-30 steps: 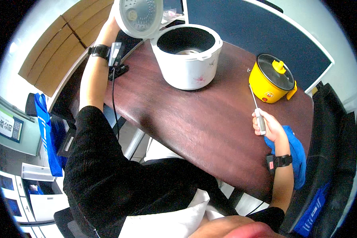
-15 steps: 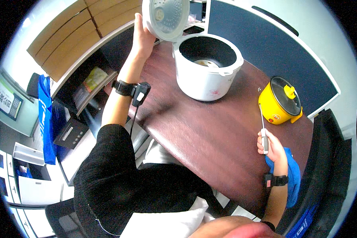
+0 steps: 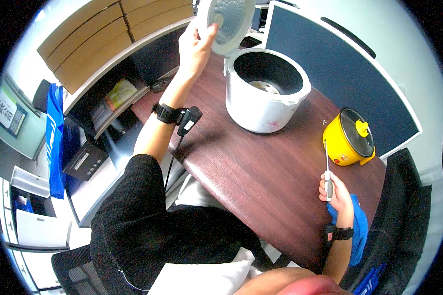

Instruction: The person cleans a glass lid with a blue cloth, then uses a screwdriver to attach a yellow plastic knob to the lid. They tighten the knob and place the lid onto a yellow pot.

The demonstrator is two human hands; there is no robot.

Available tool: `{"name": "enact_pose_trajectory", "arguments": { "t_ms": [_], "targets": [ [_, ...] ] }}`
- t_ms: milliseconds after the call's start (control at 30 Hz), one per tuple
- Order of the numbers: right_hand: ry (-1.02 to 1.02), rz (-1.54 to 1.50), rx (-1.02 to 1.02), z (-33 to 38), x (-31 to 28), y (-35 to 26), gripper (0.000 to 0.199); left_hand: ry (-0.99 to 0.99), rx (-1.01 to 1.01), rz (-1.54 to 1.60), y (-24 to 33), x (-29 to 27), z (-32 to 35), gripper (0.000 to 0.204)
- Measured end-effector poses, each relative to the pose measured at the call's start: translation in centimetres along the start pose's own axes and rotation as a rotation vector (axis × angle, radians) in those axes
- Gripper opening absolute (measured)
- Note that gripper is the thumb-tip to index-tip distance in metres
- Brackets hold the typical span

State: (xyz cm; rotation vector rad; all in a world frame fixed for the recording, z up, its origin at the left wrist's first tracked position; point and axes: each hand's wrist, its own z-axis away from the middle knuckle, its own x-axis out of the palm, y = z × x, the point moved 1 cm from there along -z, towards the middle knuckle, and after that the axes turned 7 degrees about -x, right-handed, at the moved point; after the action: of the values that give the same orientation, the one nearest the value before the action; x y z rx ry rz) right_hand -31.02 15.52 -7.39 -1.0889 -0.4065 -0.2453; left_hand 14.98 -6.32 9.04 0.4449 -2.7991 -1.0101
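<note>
A white rice cooker (image 3: 261, 110) stands on the table with its hinged lid (image 3: 234, 29) raised. My left hand (image 3: 196, 51) grips the lid's left edge, the thumb against its inner face and the other fingers partly hidden. Inside the dark cavity, a pale heating plate (image 3: 266, 87) shows at the bottom. My right hand (image 3: 338, 192) is wrapped round the grey-and-white handle of a screwdriver (image 3: 328, 184). Its thin shaft points away from me, the end close by the side of a small yellow electric pot (image 3: 335, 137) with a glass lid; contact cannot be made out.
Small metal bits (image 3: 324, 121) lie on the brown table (image 3: 261, 196) left of the yellow pot. A blue cloth (image 3: 359, 231) hangs by my right forearm. Behind stands a dark blue partition (image 3: 339, 64); cardboard boxes (image 3: 88, 44) sit at the far left. A black cable runs from my left wrist.
My left hand has shifted on the lid: its thumb now lies over the inner face. The whole view has moved slightly. My right hand still holds the screwdriver beside the yellow pot.
</note>
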Motion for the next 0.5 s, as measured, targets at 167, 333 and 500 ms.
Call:
{"name": "enact_pose_trajectory", "arguments": {
  "t_ms": [167,333,500],
  "targets": [
    [-0.033,-0.003,0.004,-0.1,0.1,-0.1,0.032,0.012,-0.044,0.008,1.5,0.3,0.1,0.038],
    [-0.044,-0.039,-0.002,0.1,0.3,-0.2,0.03,-0.101,-0.054,0.16,4.3,0.3,1.3,0.045],
    [-0.03,-0.026,-0.011,0.2,0.3,-0.1,0.031,-0.137,-0.042,0.107,5.1,0.2,2.4,0.058]
  ]
}}
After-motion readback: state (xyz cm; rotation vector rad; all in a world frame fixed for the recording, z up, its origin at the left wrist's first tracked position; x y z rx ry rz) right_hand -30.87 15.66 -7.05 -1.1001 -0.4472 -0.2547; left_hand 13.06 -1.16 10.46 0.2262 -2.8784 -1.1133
